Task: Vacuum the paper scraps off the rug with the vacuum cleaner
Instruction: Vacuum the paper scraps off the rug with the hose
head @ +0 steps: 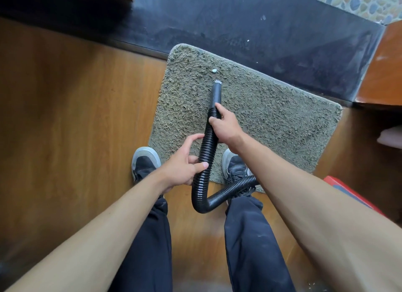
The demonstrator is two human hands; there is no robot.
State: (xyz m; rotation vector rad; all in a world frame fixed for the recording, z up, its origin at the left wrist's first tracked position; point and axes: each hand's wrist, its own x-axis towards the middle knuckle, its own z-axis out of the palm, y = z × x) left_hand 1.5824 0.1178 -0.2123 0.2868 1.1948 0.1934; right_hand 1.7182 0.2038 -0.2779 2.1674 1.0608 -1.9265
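- Two broad surfaces border the work: a wooden floor (76, 117) lies open to the left, and a dark stone ledge (282, 58) runs along the far side.
- The shaggy grey-green rug (272, 121) lies skewed, its far edge along the ledge. The right shoe (235, 167) stands on its near edge and the left shoe (144, 161) is just beside its near left corner. Its right half lies bare.
- The black ribbed vacuum hose (208, 139) bends between the legs and passes under the right forearm.
- The right hand (226, 126) grips the hose just behind the smooth nozzle (217, 93), fingers curled round it.
- The left hand (185, 163) holds the hose lower down, thumb and fingers wrapped round the ribs.
- One paper scrap (217, 81) sits at the nozzle tip, on the rug; a second scrap (214, 70) lies just beyond, nearer the far edge.
- Small white flecks (263, 17) lie on the ledge, off the rug.
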